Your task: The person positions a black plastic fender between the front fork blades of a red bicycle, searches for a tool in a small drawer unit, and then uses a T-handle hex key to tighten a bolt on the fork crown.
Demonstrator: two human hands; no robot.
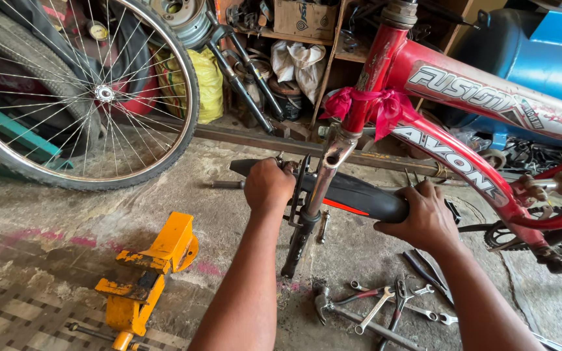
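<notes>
A red bicycle frame (pixel 469 97) stands in front of me with its front wheel off, and a pink cloth (pixel 385 107) is tied around its head tube. The fork (pixel 313 195) points down to the floor. A black mudguard (pixel 359 195) with a red stripe lies across the fork. My left hand (pixel 268 185) is closed at the fork's left side on the mudguard's mount; what its fingers pinch is hidden. My right hand (pixel 424 218) grips the mudguard's right end.
A loose spoked wheel (pixel 73 91) leans at the left. A yellow bench vise (pixel 144 273) sits on the concrete floor in front. Spanners, pliers and a hammer (pixel 385 309) lie below the fork. Shelves of parts and a blue tank (pixel 535 52) stand behind.
</notes>
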